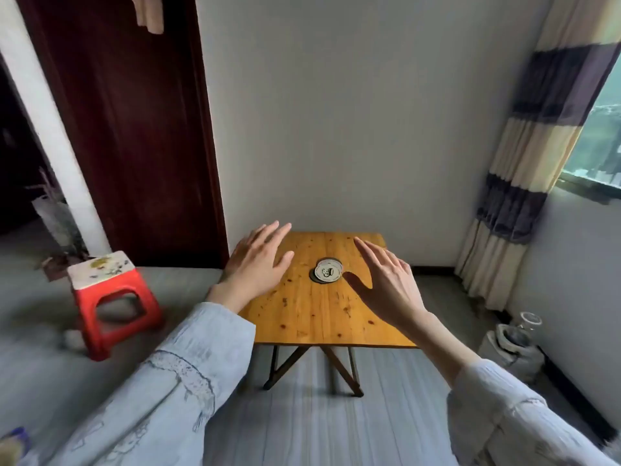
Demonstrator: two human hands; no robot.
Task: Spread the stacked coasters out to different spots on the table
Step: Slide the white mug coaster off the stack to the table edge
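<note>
Small wooden table [316, 317] on crossed folding legs, set against a pale wall; stacked coasters [327, 271] near the middle of its top, round, slightly offset from one another, a dark one showing at the lower left edge, the top one white with a dark printed design. Left hand [257, 264] spread flat over the table's left edge, fingers extended and apart, grasping nothing; not clear whether resting on the wood or just above it. Right hand [386, 280] to the right of the stack, likewise released and empty, fingers splayed, thumb reaching toward the coasters and very near their right rim; contact not discernible. Pale blue sleeves [188, 381] on both forearms. Red plastic stool [111, 297] on the grey floor to the left; dark red door [134, 129] behind it; striped curtain [531, 146] beside a window at right.
</note>
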